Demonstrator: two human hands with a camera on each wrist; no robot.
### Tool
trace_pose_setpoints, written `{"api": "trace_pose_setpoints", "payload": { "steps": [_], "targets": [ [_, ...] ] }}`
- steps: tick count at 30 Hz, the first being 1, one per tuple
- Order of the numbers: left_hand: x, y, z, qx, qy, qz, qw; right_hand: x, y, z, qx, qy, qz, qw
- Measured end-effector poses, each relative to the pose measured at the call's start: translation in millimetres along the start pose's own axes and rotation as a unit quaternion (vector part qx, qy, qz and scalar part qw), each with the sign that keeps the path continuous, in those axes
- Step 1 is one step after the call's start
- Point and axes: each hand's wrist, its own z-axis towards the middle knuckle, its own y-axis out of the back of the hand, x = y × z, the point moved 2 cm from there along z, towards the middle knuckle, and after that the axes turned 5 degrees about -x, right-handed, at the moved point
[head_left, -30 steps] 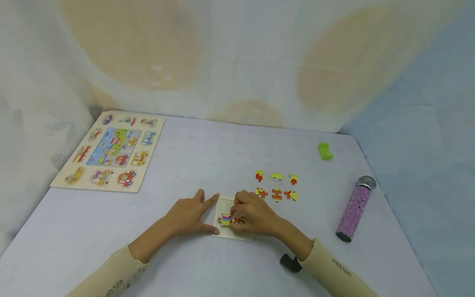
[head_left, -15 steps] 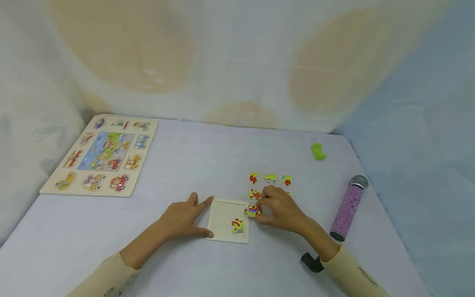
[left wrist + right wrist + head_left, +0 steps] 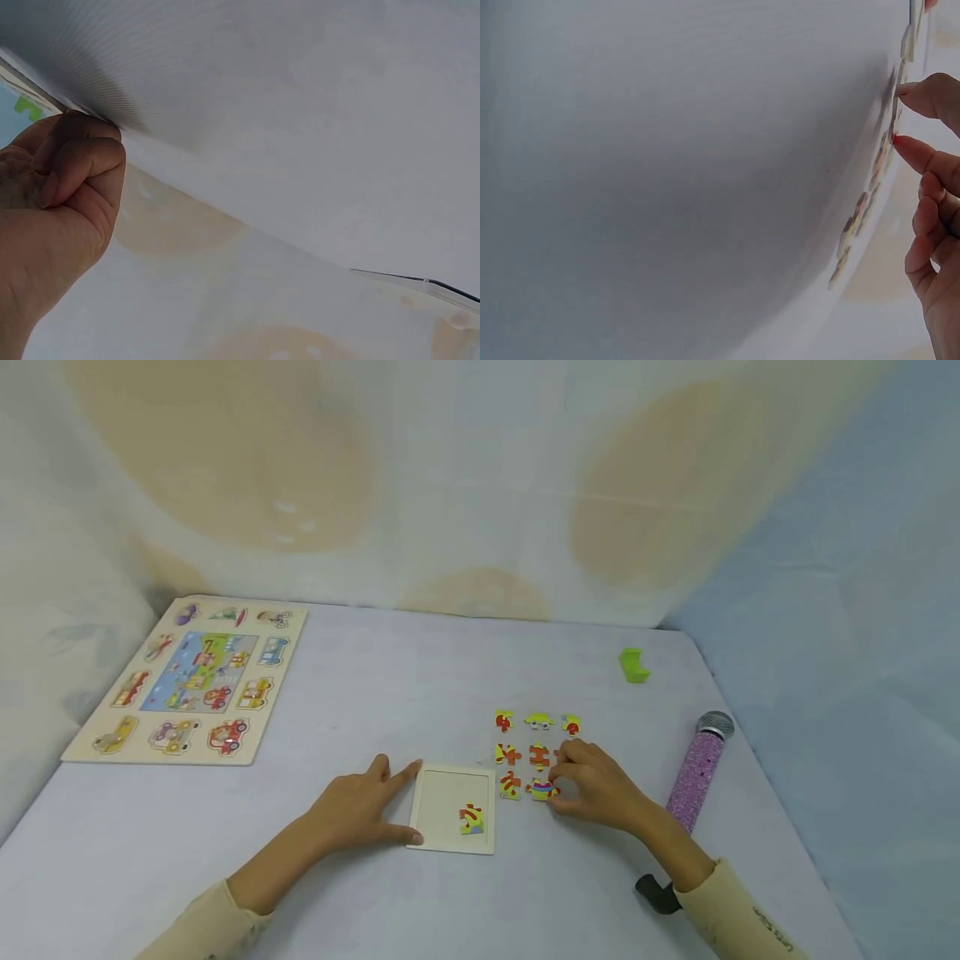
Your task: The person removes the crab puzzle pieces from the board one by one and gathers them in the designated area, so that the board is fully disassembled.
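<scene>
My left hand [image 3: 356,814] lies at the left side of a small wooden puzzle tray [image 3: 414,810], its straight index finger touching the upper left corner and its thumb the lower left. The left wrist view shows its other fingers curled in. One red and yellow puzzle piece [image 3: 471,819] sits inside the tray at the lower right. To the right of the tray, my right hand [image 3: 600,789] pinches a rainbow-striped puzzle piece [image 3: 542,790] at table level. Beside that is a red and yellow piece [image 3: 510,786]. Farther back lie rows of pieces, including one with eyes [image 3: 538,722].
A large wooden vehicle puzzle board [image 3: 247,727] lies at the back left. On the right are a pink glitter microphone [image 3: 697,777] and a green block [image 3: 633,666]. A black object [image 3: 655,894] is partly hidden by the right forearm. Fabric walls [image 3: 480,485] border the table.
My right hand moved from over the tray to the right with the rainbow piece, and another piece now lies between it and the tray. My left hand stays at the tray's edge.
</scene>
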Motion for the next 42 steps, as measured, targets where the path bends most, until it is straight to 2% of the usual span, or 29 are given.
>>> {"api": "trace_pose_setpoints", "payload": {
  "steps": [7,11,16,18,23,30,37,42],
  "targets": [
    [0.1,1.8,-1.5,-0.002,-0.005,-0.002,1.0000,0.7,-2.3,-1.4,0.011,-0.020,-0.017,0.9996],
    [-0.2,2.7,-1.0,-0.006,-0.006,0.001,1.0000,14.3,-3.2,7.7,0.017,-0.034,0.013,0.9992],
    [-0.5,2.6,0.0,-0.009,-0.008,0.004,0.9999,44.6,-12.0,24.8,0.025,0.013,0.069,0.9972],
    [-1.0,2.6,0.5,-0.009,-0.010,0.004,0.9999,55.1,-16.8,30.4,0.035,0.029,0.075,0.9961],
    [-2.6,3.8,1.2,-0.005,-0.009,-0.002,0.9999,71.3,-23.8,37.9,0.077,0.026,0.088,0.9928],
    [-3.3,3.6,2.1,-0.010,-0.013,0.006,0.9999,74.6,-27.6,39.5,0.081,0.043,0.086,0.9921],
    [-2.1,1.8,1.5,-0.011,-0.013,0.004,0.9998,75.9,-29.8,41.6,0.092,0.040,0.091,0.9908],
    [-0.2,0.9,0.0,-0.005,-0.006,0.003,1.0000,78.3,-32.1,44.6,0.080,0.058,0.083,0.9916]
  ]
}}
